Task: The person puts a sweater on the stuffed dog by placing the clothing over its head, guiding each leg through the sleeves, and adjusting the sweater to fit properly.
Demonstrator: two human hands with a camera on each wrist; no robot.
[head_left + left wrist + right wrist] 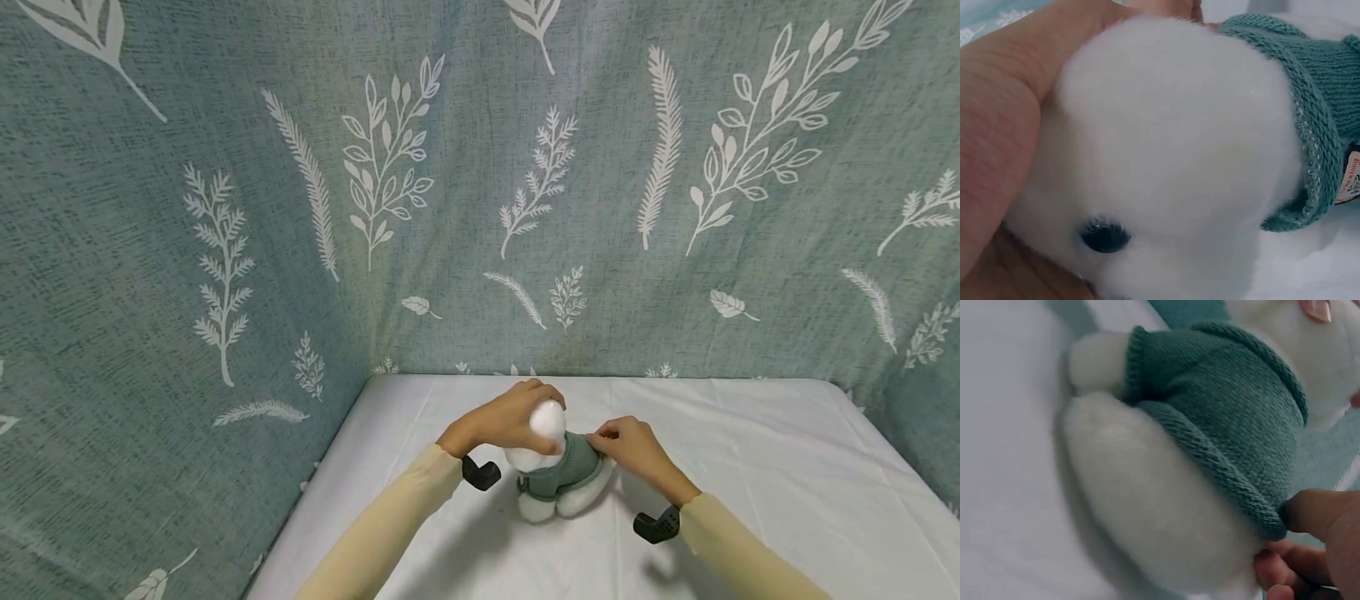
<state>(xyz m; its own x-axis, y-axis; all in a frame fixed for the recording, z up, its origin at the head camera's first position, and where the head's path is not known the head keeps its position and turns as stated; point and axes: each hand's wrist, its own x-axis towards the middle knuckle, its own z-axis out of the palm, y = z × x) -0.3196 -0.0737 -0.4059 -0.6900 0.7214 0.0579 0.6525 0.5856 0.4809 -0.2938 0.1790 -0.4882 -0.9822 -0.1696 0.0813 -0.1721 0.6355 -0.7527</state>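
A white plush toy (536,507) in a green knitted sweater (573,462) is on the white table. My left hand (517,421) grips its head, thumb on one side and fingers over the other. In the left wrist view the furry head (1172,119) fills the middle, with one dark shiny eye (1105,236) showing. My right hand (633,446) pinches the sweater's rolled hem at the toy's rear. The right wrist view shows the thumb (1316,512) on that hem (1229,478), above the rounded white body (1141,494). A small label (1351,178) sits on the sweater.
The toy stands on a white cloth-covered table (720,433). Green fabric (480,208) with white leaf prints hangs behind the table and along its left and right sides. Black wrist mounts (657,525) sit on both forearms, below the hands.
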